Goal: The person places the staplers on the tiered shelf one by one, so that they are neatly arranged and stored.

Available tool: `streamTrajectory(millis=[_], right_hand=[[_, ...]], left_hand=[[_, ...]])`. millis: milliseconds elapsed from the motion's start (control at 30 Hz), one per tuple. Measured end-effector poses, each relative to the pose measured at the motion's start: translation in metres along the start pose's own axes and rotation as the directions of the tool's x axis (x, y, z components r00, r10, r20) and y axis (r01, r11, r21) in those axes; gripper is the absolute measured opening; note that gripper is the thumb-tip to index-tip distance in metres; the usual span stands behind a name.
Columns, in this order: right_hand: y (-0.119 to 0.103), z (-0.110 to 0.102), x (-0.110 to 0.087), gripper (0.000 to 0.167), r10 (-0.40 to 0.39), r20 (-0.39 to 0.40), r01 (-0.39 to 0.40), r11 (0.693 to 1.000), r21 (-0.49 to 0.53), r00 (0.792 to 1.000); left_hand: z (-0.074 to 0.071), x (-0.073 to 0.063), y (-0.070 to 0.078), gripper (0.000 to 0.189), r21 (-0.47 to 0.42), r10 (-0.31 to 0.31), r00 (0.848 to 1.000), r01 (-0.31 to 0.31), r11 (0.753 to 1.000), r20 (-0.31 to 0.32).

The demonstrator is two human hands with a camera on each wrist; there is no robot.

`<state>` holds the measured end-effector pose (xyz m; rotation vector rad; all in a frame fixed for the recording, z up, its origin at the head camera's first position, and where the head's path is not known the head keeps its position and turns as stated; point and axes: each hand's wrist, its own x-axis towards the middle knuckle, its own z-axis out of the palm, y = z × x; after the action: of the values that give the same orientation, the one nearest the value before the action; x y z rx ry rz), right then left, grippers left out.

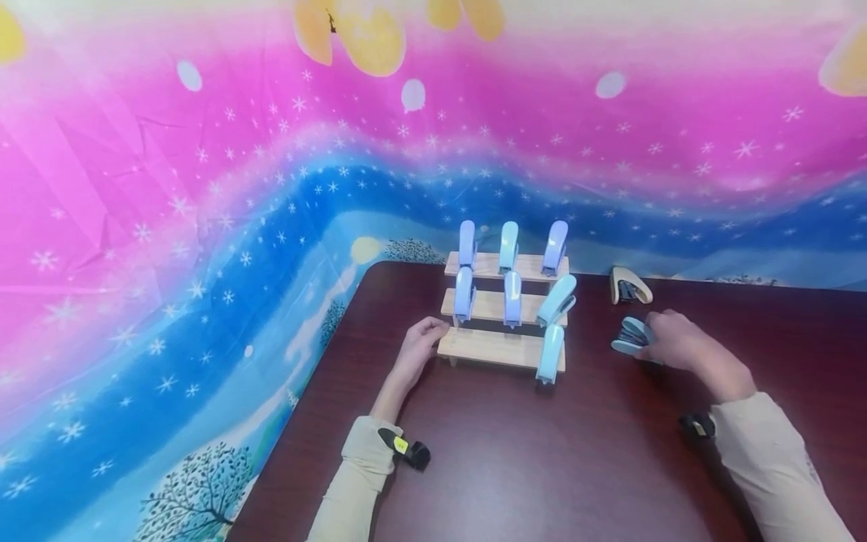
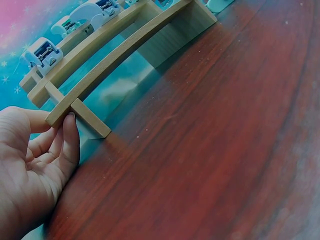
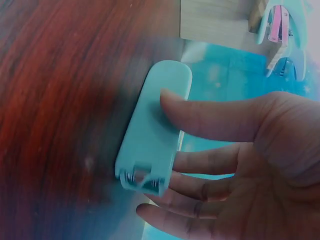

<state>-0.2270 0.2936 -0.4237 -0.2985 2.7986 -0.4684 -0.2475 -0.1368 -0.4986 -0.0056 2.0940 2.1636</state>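
My left hand [image 1: 415, 352] pinches the left end of the bottom tier of a three-tier wooden stand [image 1: 491, 346]; the left wrist view shows thumb and fingers on the board's corner. To the right of the stand, my right hand [image 1: 691, 350] grips a mint-green stapler [image 3: 155, 115], thumb on one face and fingers behind it. That stapler is at the table surface. The top tier bears two purple staplers and a mint one [image 1: 508, 248] between them. Two purple staplers [image 1: 512, 299] and a tilted mint one [image 1: 557, 302] stand on the middle tier. Another mint stapler [image 1: 551, 355] is at the bottom tier's right end.
A cream stapler [image 1: 619, 284] lies on the dark wood table [image 1: 501, 459], behind my right hand. A pink and blue patterned cloth [image 1: 223, 188] hangs behind the table and along its left side. Each wrist wears a small black camera.
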Motion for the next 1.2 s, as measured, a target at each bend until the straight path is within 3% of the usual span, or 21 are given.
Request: streamTrajectory(millis=[233,367,600,767,1000,1200], right_hand=[[-0.003,0.001,-0.001,0.066,0.007,-0.050,-0.001,0.993,0.118,0.999],[-0.003,0.005,-0.001,0.070,-0.025,-0.102,0.036,0.993,0.116,0.994],[0.002,0.001,-0.001,0.040,-0.174,-0.107,0.184,0.979,0.087,0.979],[0.005,-0.003,-0.006,0.038,-0.204,-0.065,0.211,0.969,0.130,0.977],[0.007,-0.006,-0.007,0.035,-0.153,-0.132,0.170,0.977,0.132,0.979],[0.005,-0.011,-0.009,0.061,-0.096,-0.208,0.133,0.977,0.169,0.973]], left_hand=[[-0.001,0.000,0.001,0.020,-0.005,-0.006,1.000,0.006,1.000,-0.007],[0.000,-0.004,0.005,0.019,0.009,-0.007,1.000,0.007,1.000,0.012],[0.001,-0.007,0.013,0.018,0.007,-0.016,0.999,0.016,1.000,0.027],[-0.002,-0.003,0.008,0.018,0.014,-0.022,0.999,0.021,1.000,0.030],[-0.001,0.002,-0.002,0.019,0.005,-0.010,1.000,0.010,1.000,0.005],[0.001,0.000,0.000,0.019,0.010,0.007,1.000,-0.007,1.000,-0.004]])
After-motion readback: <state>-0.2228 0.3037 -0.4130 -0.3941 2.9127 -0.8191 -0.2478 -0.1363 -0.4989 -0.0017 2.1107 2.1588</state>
